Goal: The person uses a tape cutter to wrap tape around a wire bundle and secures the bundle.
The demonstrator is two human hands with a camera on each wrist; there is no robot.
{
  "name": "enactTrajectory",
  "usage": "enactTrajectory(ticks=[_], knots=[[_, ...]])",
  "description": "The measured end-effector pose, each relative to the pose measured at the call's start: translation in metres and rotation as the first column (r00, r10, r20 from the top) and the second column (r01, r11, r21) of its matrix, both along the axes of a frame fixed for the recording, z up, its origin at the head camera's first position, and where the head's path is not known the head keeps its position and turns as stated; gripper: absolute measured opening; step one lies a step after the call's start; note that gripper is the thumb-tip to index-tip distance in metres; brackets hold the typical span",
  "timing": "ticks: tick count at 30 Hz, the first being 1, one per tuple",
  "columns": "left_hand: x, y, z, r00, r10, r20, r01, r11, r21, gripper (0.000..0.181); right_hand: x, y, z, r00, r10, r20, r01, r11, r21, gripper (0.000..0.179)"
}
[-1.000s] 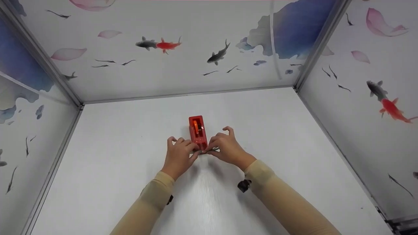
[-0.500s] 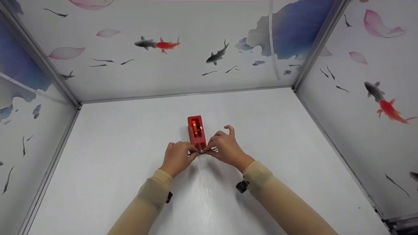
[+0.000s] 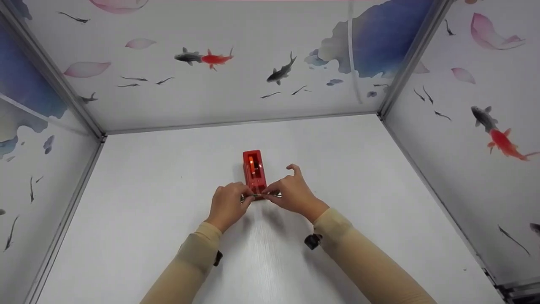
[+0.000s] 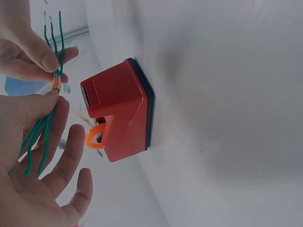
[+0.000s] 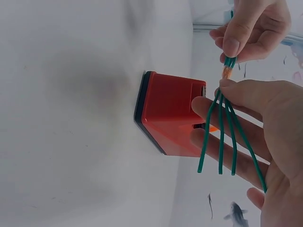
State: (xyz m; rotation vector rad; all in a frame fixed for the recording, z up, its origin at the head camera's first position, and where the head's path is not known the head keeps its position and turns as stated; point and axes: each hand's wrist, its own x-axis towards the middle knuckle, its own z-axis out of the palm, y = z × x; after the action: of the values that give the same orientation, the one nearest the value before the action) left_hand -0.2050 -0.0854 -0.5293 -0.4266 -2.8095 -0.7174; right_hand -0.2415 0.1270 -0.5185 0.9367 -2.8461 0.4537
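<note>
Both hands pinch one bundle of green wires, which has an orange band wrapped round its middle. My left hand holds the bundle on one side of the band, between thumb and fingers. On the other side my right hand pinches it, with one finger raised in the head view. Loose wire ends fan out past each hand's grip. Just beyond the bundle stands a red tape dispenser, holding an orange roll. Its serrated cutting edge faces the hands, and the bundle overlaps its front end in the head view.
The dispenser stands on a white tabletop. Panels printed with fish and petals close off the back and both sides, joined by metal rails.
The fingertips have drawn slightly closer together along the bundle. My left hand's raised finger has folded down. The bundle has shifted a little left, and the dispenser stays in place.
</note>
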Motion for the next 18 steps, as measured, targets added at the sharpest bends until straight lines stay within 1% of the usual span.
enactTrajectory(ticks=[5, 9, 13, 18], knots=[[0.0, 0.0, -0.002, 1.0, 0.015, -0.021, -0.015, 1.0, 0.0, 0.006, 0.0, 0.001, -0.001, 0.996, 0.015, 0.084, -0.011, 0.999, -0.038, 0.015], [-0.001, -0.001, -0.005, 0.999, 0.029, -0.039, -0.029, 1.0, -0.008, 0.008, -0.001, 0.0, -0.003, 0.985, 0.017, 0.171, -0.004, 0.997, -0.076, 0.015], [0.0, -0.001, -0.007, 0.999, 0.034, -0.011, -0.034, 0.999, 0.002, 0.009, -0.001, 0.0, -0.007, 0.972, 0.015, 0.235, 0.013, 0.993, -0.117, 0.013], [0.001, -0.002, -0.008, 0.999, 0.027, 0.035, -0.028, 0.999, 0.033, 0.014, -0.001, -0.001, -0.01, 0.961, 0.012, 0.276, 0.031, 0.988, -0.151, 0.01]])
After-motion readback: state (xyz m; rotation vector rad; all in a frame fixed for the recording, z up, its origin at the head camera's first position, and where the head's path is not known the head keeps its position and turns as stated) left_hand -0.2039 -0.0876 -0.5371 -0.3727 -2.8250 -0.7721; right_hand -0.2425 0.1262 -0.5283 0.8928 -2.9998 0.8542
